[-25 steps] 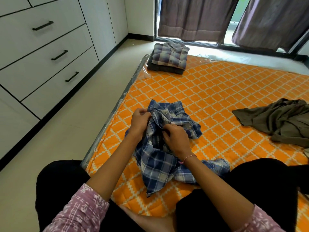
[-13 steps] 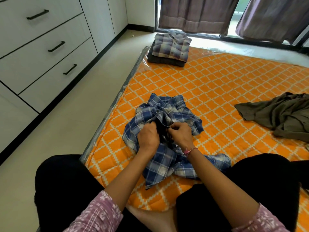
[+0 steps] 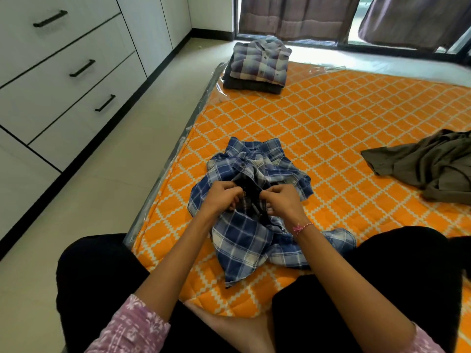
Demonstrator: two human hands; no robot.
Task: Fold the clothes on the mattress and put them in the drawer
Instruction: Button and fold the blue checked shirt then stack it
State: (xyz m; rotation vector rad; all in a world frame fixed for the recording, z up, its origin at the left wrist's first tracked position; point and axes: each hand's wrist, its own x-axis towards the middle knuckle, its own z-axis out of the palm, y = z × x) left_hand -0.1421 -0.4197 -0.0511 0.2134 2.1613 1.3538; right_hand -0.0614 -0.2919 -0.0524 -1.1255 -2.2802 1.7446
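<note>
Clothes lie on the orange mattress (image 3: 356, 128), and the blue checked shirt (image 3: 244, 240) sits crumpled near its front edge, between the person's knees. Left hand (image 3: 223, 197) and right hand (image 3: 284, 201) are close together on the shirt's middle, each with curled fingers pinching the cloth. A folded pile (image 3: 260, 64) sits at the mattress's far left corner, a brown shirt (image 3: 428, 166) lies on its right side, and the drawers (image 3: 63, 72) stand across the floor from its left side.

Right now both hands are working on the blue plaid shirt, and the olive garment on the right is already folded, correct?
Not quite. Both the left hand and right hand do grip the blue plaid shirt, but the head view shows the olive garment lying crumpled, not folded.
</note>
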